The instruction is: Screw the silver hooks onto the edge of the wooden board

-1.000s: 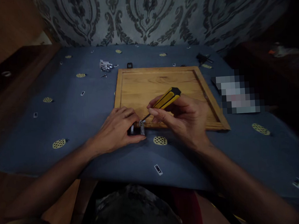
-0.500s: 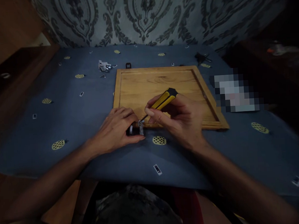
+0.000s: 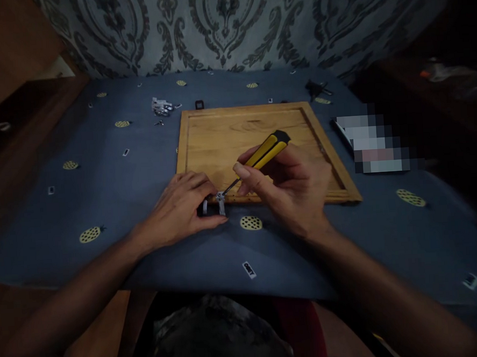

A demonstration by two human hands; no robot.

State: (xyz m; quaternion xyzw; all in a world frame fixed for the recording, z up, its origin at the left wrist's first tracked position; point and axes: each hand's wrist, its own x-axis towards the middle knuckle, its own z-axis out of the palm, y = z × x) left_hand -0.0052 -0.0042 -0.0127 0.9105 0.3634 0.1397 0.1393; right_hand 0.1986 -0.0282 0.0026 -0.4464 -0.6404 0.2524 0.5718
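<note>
R hand [image 3: 293, 191] curled round screwdriver [image 3: 268, 148]; L hand [image 3: 185, 201] clasps metal fitting [image 3: 220, 198], panel's [image 3: 239, 132] 7 o'clock.
Fitting prob. stiff, slippery; grip sides.

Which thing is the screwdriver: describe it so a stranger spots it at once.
Find the framed wooden panel on the blue tablecloth. Over its near half, the right hand grips the screwdriver, tip slanting down to a metal fitting. Its yellow-and-black handle sets it apart from the silvery fitting.
</note>
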